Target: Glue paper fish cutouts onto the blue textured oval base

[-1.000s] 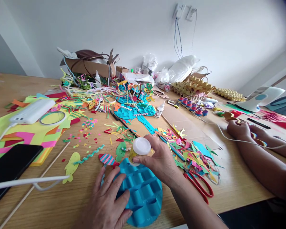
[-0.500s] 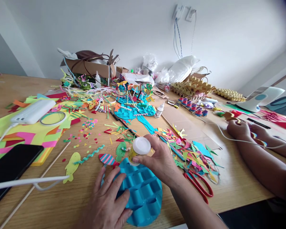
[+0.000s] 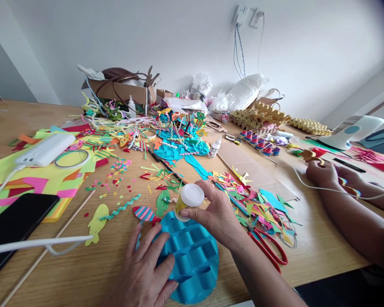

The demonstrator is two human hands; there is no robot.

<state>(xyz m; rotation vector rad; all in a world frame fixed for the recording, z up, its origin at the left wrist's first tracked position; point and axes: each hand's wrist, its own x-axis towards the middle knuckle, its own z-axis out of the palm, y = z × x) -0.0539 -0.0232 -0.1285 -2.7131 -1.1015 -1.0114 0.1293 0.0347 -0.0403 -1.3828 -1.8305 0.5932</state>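
My right hand [image 3: 216,215] grips a small white bottle [image 3: 192,196] with a yellow label, its flat round end facing up. The bottle's lower end is over the far edge of a blue-painted, rounded piece of egg carton [image 3: 195,256]; whether they touch I cannot tell. My left hand [image 3: 149,266] lies on the near left side of that carton piece, fingers spread. Just beyond are a striped paper fish [image 3: 144,213] and a green paper fish [image 3: 162,202] with a twisted cord. A yellow paper fish [image 3: 98,221] on a turquoise wavy strip lies to the left.
Red-handled scissors [image 3: 270,247] and paper scraps [image 3: 262,209] lie right. A decorated blue carton piece [image 3: 179,145] and a glue bottle [image 3: 214,148] stand farther back. A phone [image 3: 19,230], power bank [image 3: 45,150] and stick [image 3: 51,245] lie left. Another person's arms [image 3: 339,204] rest at right.
My right hand and the bottle have shifted very slightly to the right. My left hand stays where it was on the blue carton piece.
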